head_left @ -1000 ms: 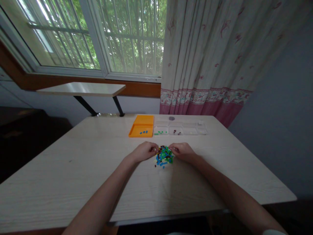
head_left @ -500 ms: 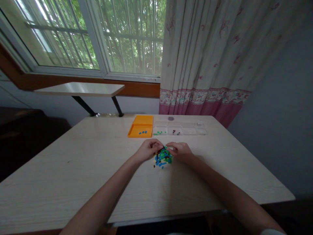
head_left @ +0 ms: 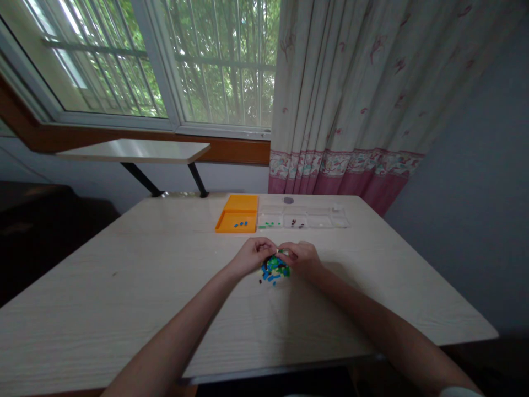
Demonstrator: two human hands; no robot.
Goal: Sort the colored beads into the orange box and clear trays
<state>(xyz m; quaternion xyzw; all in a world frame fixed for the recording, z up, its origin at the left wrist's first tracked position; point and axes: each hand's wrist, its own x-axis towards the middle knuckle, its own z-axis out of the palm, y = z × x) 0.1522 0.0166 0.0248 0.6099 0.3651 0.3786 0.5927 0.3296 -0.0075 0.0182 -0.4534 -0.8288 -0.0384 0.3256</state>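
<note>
A small heap of blue, green and dark beads (head_left: 273, 269) lies on the pale wooden table (head_left: 124, 286). My left hand (head_left: 253, 255) curls over the heap's left edge, fingers bent inward. From the other side my right hand (head_left: 301, 257) reaches in, its fingers pinched close to the left fingertips above the heap. What the fingertips hold is too small to make out. An orange lid (head_left: 238, 218) with a few blue beads sits beyond the hands. Beside the lid, a clear divided tray (head_left: 318, 220) holds green and dark beads.
A small grey disc (head_left: 289, 200) lies behind the tray. A narrow shelf on black brackets (head_left: 132, 150) juts out under the window at the back left. A patterned curtain (head_left: 351, 94) hangs behind the table's far right corner.
Both hands have drawn together over the heap, so their fingertips nearly meet and cover its top. The heap looks smaller and more hidden than a second ago.
</note>
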